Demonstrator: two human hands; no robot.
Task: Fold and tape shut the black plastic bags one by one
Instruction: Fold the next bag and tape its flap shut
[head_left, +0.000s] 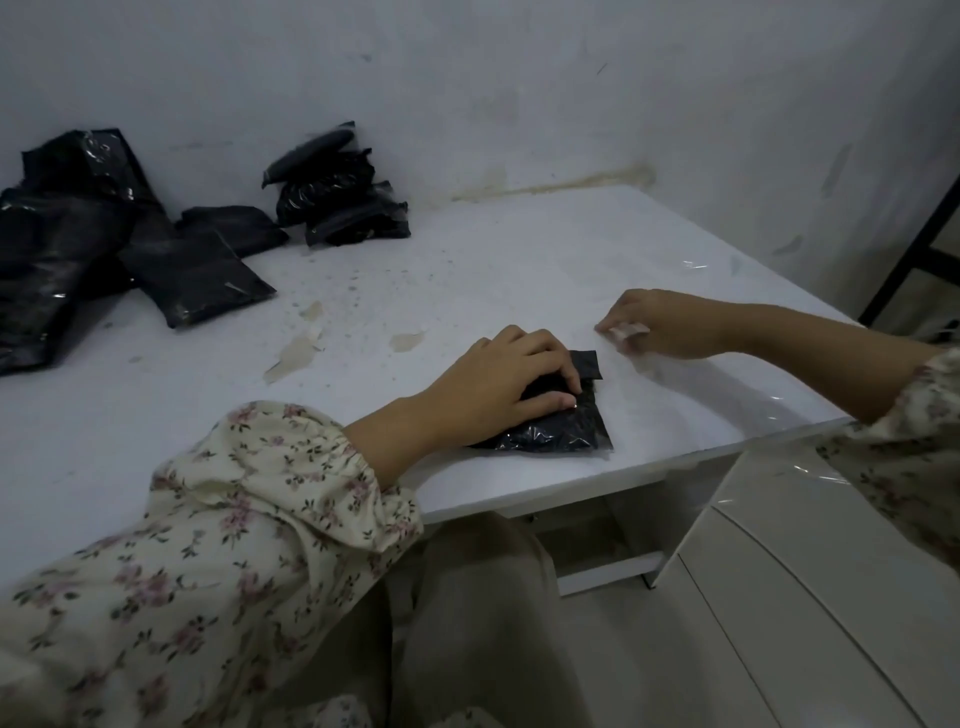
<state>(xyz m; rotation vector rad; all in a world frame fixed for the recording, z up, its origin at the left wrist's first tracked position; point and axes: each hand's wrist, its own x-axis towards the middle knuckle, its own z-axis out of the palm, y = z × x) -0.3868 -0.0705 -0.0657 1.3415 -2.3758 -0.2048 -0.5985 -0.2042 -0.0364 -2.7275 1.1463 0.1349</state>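
- Left hand (519, 382) curls over the small folded black plastic bag (563, 434), pinning its fold to the white tabletop (467, 270) near the front edge.
- Right hand (662, 322) pinches a short strip of clear tape (623, 331), just beyond and right of the bag, not touching.
- Likely next: tape moves left and nearer, across the fold.

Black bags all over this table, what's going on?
A person in floral sleeves sits at a white table. The left hand holds a small folded black plastic bag down near the front edge; the right hand pinches a strip of clear tape beside it. More black bags lie heaped near the wall.
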